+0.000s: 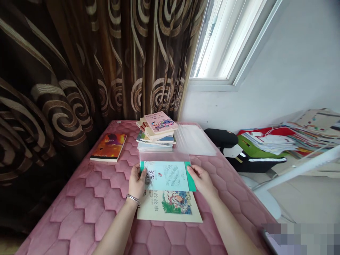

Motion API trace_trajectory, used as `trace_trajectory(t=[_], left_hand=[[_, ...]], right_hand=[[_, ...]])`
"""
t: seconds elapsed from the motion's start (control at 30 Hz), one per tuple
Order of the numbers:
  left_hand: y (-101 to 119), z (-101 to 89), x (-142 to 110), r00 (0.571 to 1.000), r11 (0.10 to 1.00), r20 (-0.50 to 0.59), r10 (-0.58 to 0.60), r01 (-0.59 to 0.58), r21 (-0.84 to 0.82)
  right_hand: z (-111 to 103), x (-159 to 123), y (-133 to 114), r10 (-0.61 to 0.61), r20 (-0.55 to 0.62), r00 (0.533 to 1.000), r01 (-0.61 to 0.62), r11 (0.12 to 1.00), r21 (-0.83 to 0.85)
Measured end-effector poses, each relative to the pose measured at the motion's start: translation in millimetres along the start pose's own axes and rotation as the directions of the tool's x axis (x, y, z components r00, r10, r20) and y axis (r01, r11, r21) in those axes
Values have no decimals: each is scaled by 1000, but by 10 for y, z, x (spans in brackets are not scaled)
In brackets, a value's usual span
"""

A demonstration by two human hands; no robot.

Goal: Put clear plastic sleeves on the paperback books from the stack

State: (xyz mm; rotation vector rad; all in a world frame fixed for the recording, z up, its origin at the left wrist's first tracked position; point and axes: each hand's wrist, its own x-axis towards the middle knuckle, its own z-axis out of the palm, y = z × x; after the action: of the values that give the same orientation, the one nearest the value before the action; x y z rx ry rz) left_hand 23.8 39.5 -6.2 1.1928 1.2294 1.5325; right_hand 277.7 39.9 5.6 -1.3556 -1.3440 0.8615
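A pale blue book (167, 177) with green side edges, a QR code and printed text is held between my two hands. A clear plastic cover (164, 156) shows along its far edge; how far it wraps the book I cannot tell. My left hand (137, 180), a silver bracelet on its wrist, pinches the left edge. My right hand (202, 179) grips the right edge with the thumb on top. Below the held book, a cream picture book (172, 215) lies on the pink quilted surface (87, 212), its upper part hidden.
A book stack (156, 136) stands at the far edge, beside clear plastic sheets (195, 140). An orange book (108, 147) lies left. Patterned curtains (111, 71) hang behind. On the right are a black chair part (221, 137), papers in a green-and-black box (260, 148) and a white pole (294, 170).
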Motion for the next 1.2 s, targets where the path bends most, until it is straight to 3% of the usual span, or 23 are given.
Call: trace_trajectory(t=[0.23,0.5,0.73,0.83,1.0,1.2], left_hand=[[-32,30,34,1000,1000,-16,11,-11,-17],[81,31,-32,999,1000,-35,3,-4,-30],[67,53,-2,999,998,-35,-23,21,-54],[44,48,14,999,999,-31,-30,29,-43],[71,37,-10,1000,999,-21,-14,13,-34],[44,36,-26,1000,1000,20,12,-11,-19]], right_hand=[[36,-111,-14,55,40,998,-56,998,26],[193,-103,-31,-10,-220,975,-27,986,-167],[124,-173,-55,41,-53,998,-36,994,105],[125,-171,2,16,-63,998,-13,998,61],[201,-137,53,-19,-177,984,0,995,-104],[220,-168,32,12,-145,989,-10,1000,14]])
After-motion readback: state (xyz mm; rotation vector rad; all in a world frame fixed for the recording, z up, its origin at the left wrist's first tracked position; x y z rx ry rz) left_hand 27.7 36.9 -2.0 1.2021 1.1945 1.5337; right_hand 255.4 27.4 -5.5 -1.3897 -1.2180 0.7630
